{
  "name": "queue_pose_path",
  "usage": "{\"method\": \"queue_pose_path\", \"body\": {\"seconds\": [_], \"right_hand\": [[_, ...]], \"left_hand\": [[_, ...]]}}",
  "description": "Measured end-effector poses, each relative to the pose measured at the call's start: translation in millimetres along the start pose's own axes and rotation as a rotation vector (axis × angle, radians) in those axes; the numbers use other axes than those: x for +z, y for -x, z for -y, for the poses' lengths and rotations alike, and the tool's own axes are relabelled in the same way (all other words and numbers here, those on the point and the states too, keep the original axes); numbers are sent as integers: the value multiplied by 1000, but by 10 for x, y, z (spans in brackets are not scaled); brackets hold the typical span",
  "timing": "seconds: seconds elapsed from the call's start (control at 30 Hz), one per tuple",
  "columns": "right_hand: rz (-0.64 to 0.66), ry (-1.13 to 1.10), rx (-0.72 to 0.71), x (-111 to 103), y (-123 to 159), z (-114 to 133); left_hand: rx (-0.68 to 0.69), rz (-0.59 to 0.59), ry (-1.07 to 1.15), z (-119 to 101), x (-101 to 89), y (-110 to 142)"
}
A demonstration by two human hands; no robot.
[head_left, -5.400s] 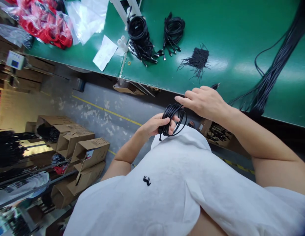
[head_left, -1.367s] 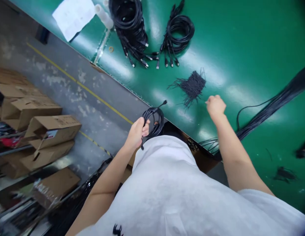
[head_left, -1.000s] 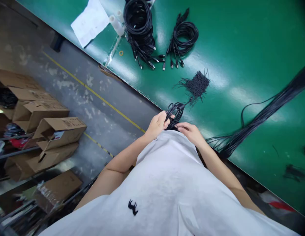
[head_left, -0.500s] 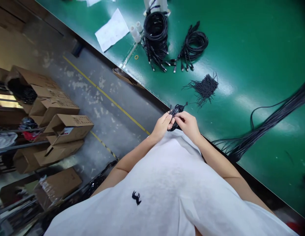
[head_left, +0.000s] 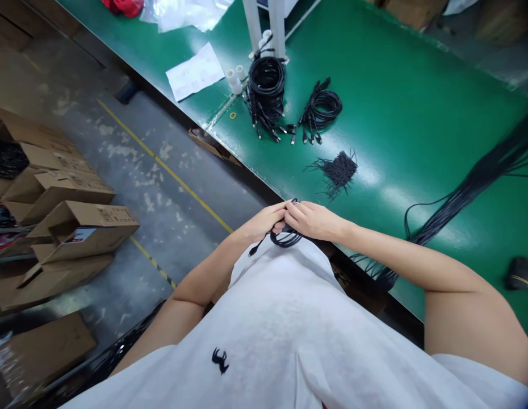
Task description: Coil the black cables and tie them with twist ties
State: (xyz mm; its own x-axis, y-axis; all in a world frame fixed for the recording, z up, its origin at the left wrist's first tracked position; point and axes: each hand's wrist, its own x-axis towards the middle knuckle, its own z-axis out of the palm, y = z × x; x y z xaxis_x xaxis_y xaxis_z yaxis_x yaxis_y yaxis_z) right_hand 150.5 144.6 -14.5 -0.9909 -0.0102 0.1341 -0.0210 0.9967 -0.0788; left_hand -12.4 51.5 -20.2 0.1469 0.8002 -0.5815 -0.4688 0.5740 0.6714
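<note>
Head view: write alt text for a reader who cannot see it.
Both hands, left hand and right hand, grip one coiled black cable against a white shirt. Beyond lies a green table with cable bundles, a pile of black ties and loose cables.

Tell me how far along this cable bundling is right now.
Done: two stacks of coiled cables and lie on the green table. In hand: the left hand and right hand both grip one coiled cable at the table's edge. Left, probably: a long sheaf of loose cables and a pile of black ties.
</note>
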Motion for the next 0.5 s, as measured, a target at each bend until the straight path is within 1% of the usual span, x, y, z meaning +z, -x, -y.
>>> {"method": "queue_pose_path", "body": {"seconds": [0.07,0.13,0.3,0.37,0.43,0.47,0.5], "right_hand": [[17,47,7,-73,-23,7],[47,132,-6,-152,-53,18],[143,262,-111,-318,-107,10],[175,258,-143,-378,-110,-24],[223,203,-151,-435,-115,-74],[258,163,-129,-460,-122,-105],[296,121,-85,-480,-132,-141]], "left_hand": [[-36,39,75,-57,-5,14],[-62,39,113,-95,1,8],[-105,54,81,-133,33,-28],[-107,68,51,-149,50,-11],[-85,76,-6,-168,84,12],[-57,62,-45,-177,112,15],[0,16,-65,-184,146,5]]}}
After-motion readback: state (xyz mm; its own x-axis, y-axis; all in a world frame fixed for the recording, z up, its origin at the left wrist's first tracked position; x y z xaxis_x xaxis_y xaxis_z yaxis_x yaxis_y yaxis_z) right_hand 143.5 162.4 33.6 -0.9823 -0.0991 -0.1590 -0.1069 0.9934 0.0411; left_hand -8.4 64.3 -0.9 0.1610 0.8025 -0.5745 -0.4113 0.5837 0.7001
